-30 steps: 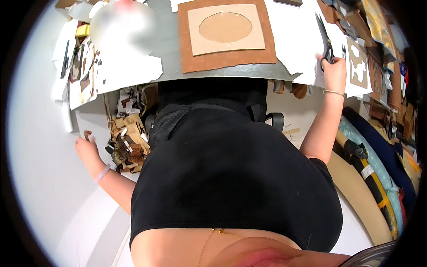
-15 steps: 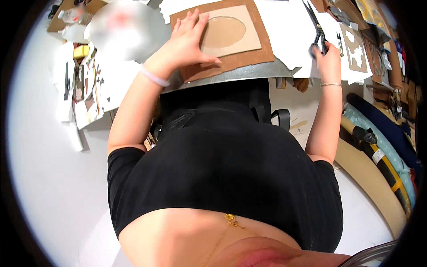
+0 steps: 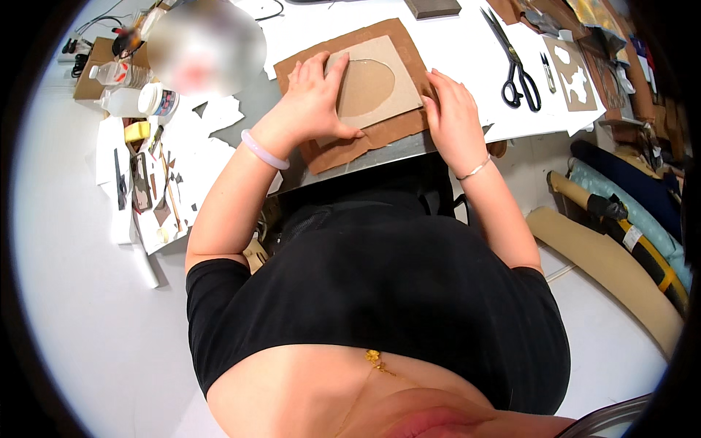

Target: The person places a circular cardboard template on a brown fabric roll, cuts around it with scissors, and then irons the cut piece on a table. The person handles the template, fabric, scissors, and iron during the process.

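Note:
A brown sheet (image 3: 380, 139) that looks like leather lies near the front edge of the table. On top of it is a beige board (image 3: 403, 96) with a large oval outline, tan inside. My left hand (image 3: 312, 102) rests open on the left side of both, fingers spread, the thumb by the board's lower edge. At the sheet's right edge is my right hand (image 3: 454, 117), its fingers stretched out and the thumb apart, touching the brown sheet. Black-handled scissors (image 3: 514, 62) lie on white paper to the right, with neither hand on them.
Farther right lie small snips (image 3: 548, 73) and a template (image 3: 577, 87) with cut-out shapes. A dark block (image 3: 432, 7) stands at the back. To the left are a white jar (image 3: 153, 100), a yellow sponge (image 3: 136, 131) and scattered tools. Rolled materials (image 3: 606, 270) lean at the right.
My right hand has let go of the scissors, leaving them on the paper, and moved left to the brown sheet's edge. My left hand stays on the board. The view has shifted slightly.

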{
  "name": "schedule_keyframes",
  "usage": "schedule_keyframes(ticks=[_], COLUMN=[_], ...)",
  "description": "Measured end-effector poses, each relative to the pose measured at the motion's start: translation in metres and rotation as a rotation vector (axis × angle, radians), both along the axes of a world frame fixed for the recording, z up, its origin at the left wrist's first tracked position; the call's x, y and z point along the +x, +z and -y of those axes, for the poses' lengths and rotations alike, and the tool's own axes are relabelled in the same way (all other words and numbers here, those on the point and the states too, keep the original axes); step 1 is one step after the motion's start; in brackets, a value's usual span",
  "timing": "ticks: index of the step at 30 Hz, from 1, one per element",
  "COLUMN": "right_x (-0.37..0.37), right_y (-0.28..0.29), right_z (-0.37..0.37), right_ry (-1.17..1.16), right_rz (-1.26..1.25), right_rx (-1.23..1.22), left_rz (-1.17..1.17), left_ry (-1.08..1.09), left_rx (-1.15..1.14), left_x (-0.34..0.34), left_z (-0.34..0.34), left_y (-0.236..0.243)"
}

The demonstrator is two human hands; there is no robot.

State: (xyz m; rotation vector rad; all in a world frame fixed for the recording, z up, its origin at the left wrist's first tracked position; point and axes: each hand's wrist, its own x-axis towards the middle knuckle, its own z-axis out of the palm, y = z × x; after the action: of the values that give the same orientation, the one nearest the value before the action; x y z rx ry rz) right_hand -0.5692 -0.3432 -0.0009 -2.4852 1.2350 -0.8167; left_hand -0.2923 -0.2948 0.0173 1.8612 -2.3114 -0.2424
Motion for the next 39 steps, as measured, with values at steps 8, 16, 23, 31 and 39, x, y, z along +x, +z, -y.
schedule_keyframes(ticks=[8, 16, 23, 31, 39], right_x=[0.034, 0.089, 0.112, 0.065, 0.082], right_y=[-0.017, -0.009, -0.016, 0.033, 0.142], right_z=[0.021, 0.018, -0.020, 0.073, 0.049], right_ry=[0.121, 0.442, 0.540, 0.327, 0.822], right_rz=[-0.313, -0.194, -0.010, 0.112, 0.330], right_rx=[-0.113, -0.174, -0.067, 0.207, 0.780], left_rz=[-0.029, -0.046, -0.341, -0.122, -0.427], left_ry=[0.318, 0.606, 0.606, 0.654, 0.429], left_rx=[-0.148, 0.021, 0.034, 0.077, -0.190], left_x=[0.066, 0.112, 0.109, 0.121, 0.081], left_z=[-0.092, -0.172, -0.170, -0.181, -0.129], left_y=[0.047, 0.021, 0.031, 0.007, 0.027])
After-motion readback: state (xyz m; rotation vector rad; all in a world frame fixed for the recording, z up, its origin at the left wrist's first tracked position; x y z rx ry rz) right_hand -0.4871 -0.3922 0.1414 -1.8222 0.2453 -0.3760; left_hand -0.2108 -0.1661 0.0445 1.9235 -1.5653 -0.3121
